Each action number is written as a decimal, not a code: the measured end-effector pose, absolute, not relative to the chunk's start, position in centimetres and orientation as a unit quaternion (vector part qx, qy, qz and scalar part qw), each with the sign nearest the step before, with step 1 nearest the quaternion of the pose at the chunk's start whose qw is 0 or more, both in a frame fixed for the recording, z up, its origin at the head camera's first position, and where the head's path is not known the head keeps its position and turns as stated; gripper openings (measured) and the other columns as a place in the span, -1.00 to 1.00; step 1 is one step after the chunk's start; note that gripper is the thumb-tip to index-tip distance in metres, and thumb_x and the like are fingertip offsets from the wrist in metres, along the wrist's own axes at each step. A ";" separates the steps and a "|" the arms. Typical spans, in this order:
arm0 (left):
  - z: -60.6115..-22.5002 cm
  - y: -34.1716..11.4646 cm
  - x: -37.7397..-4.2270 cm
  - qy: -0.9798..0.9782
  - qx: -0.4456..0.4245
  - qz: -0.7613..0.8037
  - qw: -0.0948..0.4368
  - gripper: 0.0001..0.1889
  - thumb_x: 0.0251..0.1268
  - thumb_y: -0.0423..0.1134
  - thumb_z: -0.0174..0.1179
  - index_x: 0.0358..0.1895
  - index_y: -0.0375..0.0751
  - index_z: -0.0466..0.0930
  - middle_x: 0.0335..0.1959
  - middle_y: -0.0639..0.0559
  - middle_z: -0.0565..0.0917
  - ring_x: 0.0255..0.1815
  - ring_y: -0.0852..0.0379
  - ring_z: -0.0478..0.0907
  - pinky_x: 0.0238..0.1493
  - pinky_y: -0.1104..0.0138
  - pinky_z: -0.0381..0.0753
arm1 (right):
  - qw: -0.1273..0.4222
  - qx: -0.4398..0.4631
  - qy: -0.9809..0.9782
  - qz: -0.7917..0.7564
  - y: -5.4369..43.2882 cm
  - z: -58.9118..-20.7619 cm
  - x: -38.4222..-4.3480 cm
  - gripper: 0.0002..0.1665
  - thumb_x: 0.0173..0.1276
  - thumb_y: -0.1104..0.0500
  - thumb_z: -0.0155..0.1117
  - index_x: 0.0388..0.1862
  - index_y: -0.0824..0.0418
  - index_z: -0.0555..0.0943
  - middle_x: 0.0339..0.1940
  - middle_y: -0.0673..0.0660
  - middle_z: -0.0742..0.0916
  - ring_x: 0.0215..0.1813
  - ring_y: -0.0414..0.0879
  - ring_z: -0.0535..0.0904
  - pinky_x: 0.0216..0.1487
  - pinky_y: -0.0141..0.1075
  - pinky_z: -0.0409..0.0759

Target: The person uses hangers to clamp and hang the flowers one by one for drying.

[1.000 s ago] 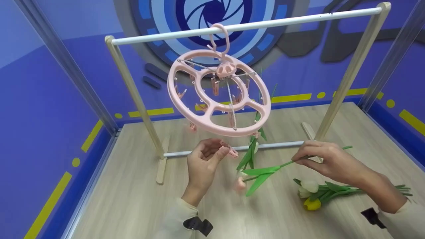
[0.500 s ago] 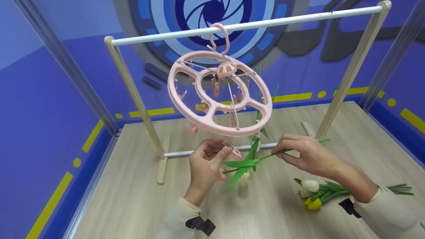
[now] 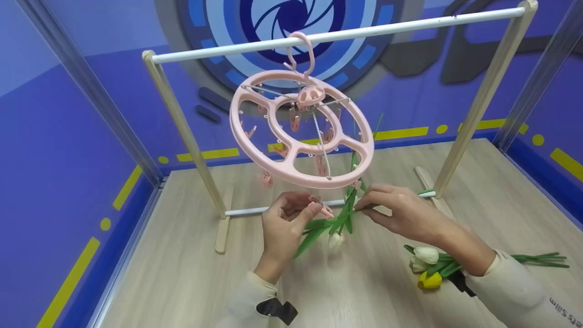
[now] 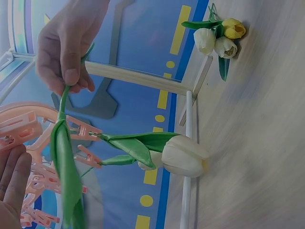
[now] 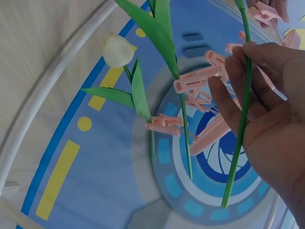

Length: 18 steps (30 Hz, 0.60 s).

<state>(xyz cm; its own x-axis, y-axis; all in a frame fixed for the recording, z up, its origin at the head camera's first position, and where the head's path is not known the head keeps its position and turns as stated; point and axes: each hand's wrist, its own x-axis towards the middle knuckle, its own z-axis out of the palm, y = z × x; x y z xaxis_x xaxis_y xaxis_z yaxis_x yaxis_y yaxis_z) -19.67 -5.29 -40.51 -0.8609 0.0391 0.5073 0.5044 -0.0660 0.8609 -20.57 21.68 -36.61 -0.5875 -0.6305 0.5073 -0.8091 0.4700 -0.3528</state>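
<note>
Two hands in my feed, both occupied. Clock is centred on the pink ring hanger (image 3: 289,166) in head view, unless I say otherwise. Hanger sits tilted, hook over the white top bar (image 3: 401,29) at 12; wooden posts (image 3: 485,98) at 3 and 9.

Left hand (image 3: 283,228) is at 6, narrow grip: thumb and fingers pinch a pink clothespin (image 3: 323,209), which points toward 4 from the hand. Can't tell whether the clothespin's jaws are spread.

Right hand (image 3: 401,212) is at 4, holding a tulip by its green stem; the tulip's long leaf (image 4: 66,162) shows in left wrist view. Stem is just beside the clothespin, with a gap in that view. In head view the tulip runs from the right hand toward 8, leaves passing behind the left hand; I can't see its bloom.

Two other tulips hang bloom down in clips near the hanger's 5 o'clock edge, a white bloom (image 4: 183,155) nearest the left wrist camera.

Loose bunch (image 3: 428,262), two white blooms and one yellow, lies on the wood-grain table (image 3: 364,291), at 5 from the right hand.
</note>
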 end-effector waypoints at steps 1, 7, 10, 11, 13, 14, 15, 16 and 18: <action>-40.5 -5.3 -19.6 -0.662 -0.207 -0.701 0.167 -0.75 0.35 -0.35 0.49 -0.02 -0.35 0.68 -0.14 -0.05 0.78 -0.13 -0.04 0.76 -0.05 0.19 0.80 | 0.158 0.429 -0.842 0.288 21.5 -36.6 -20.6 -0.66 0.30 0.50 0.50 -0.03 0.17 0.78 -0.10 -0.05 0.78 -0.12 -0.15 0.73 -0.11 -0.24 0.80; -40.5 -5.2 -19.7 -0.666 -0.205 -0.698 0.165 -0.75 0.33 -0.36 0.49 -0.03 -0.36 0.68 -0.16 -0.05 0.79 -0.15 -0.02 0.77 -0.08 0.21 0.81 | 0.161 0.434 -0.836 0.295 20.6 -36.4 -20.7 -0.65 0.27 0.51 0.53 -0.03 0.21 0.78 -0.05 0.00 0.79 -0.06 -0.10 0.75 -0.04 -0.15 0.81; -40.4 -5.2 -19.6 -0.667 -0.204 -0.699 0.160 -0.75 0.33 -0.35 0.50 -0.03 -0.35 0.68 -0.16 -0.05 0.79 -0.14 -0.03 0.77 -0.07 0.21 0.81 | 0.163 0.441 -0.830 0.299 20.2 -36.4 -20.8 -0.64 0.27 0.52 0.53 -0.03 0.20 0.77 -0.04 0.00 0.79 -0.05 -0.09 0.75 -0.02 -0.15 0.80; -40.4 -5.2 -19.6 -0.667 -0.205 -0.699 0.159 -0.75 0.33 -0.35 0.50 -0.03 -0.35 0.69 -0.15 -0.05 0.79 -0.14 -0.03 0.77 -0.07 0.21 0.81 | 0.164 0.444 -0.828 0.302 20.0 -36.4 -20.8 -0.63 0.26 0.52 0.52 -0.03 0.19 0.77 -0.05 0.00 0.79 -0.06 -0.10 0.74 -0.03 -0.15 0.81; -40.4 -5.2 -19.6 -0.667 -0.207 -0.698 0.159 -0.75 0.32 -0.35 0.51 -0.03 -0.33 0.69 -0.15 -0.04 0.79 -0.13 -0.04 0.77 -0.06 0.20 0.81 | 0.166 0.449 -0.823 0.305 19.8 -36.4 -20.9 -0.63 0.27 0.53 0.52 -0.04 0.19 0.77 -0.06 0.00 0.78 -0.08 -0.11 0.73 -0.07 -0.15 0.81; -40.4 -5.2 -19.6 -0.667 -0.208 -0.697 0.160 -0.75 0.32 -0.35 0.51 -0.03 -0.33 0.70 -0.15 -0.04 0.79 -0.13 -0.04 0.77 -0.06 0.20 0.81 | 0.168 0.451 -0.822 0.305 19.7 -36.4 -20.9 -0.64 0.27 0.53 0.52 -0.04 0.19 0.77 -0.07 0.00 0.78 -0.09 -0.12 0.72 -0.09 -0.16 0.81; -40.4 -5.2 -19.7 -0.668 -0.209 -0.697 0.160 -0.75 0.32 -0.34 0.51 -0.03 -0.32 0.70 -0.15 -0.03 0.79 -0.13 -0.04 0.77 -0.06 0.19 0.81 | 0.171 0.452 -0.821 0.306 19.6 -36.4 -20.9 -0.64 0.27 0.53 0.52 -0.05 0.19 0.77 -0.08 -0.01 0.78 -0.10 -0.12 0.72 -0.10 -0.17 0.81; -40.4 -5.2 -19.7 -0.668 -0.209 -0.696 0.161 -0.76 0.32 -0.34 0.51 -0.04 -0.32 0.70 -0.15 -0.03 0.79 -0.13 -0.04 0.77 -0.05 0.19 0.81 | 0.173 0.452 -0.820 0.305 19.5 -36.4 -20.9 -0.64 0.26 0.53 0.52 -0.05 0.19 0.77 -0.08 -0.01 0.78 -0.12 -0.13 0.71 -0.11 -0.19 0.80; -40.4 -5.2 -19.7 -0.669 -0.208 -0.695 0.161 -0.76 0.32 -0.34 0.51 -0.04 -0.31 0.70 -0.15 -0.02 0.79 -0.13 -0.04 0.77 -0.05 0.17 0.81 | 0.178 0.453 -0.819 0.304 19.3 -36.4 -20.9 -0.65 0.26 0.53 0.52 -0.06 0.20 0.77 -0.09 -0.01 0.77 -0.13 -0.14 0.70 -0.13 -0.22 0.80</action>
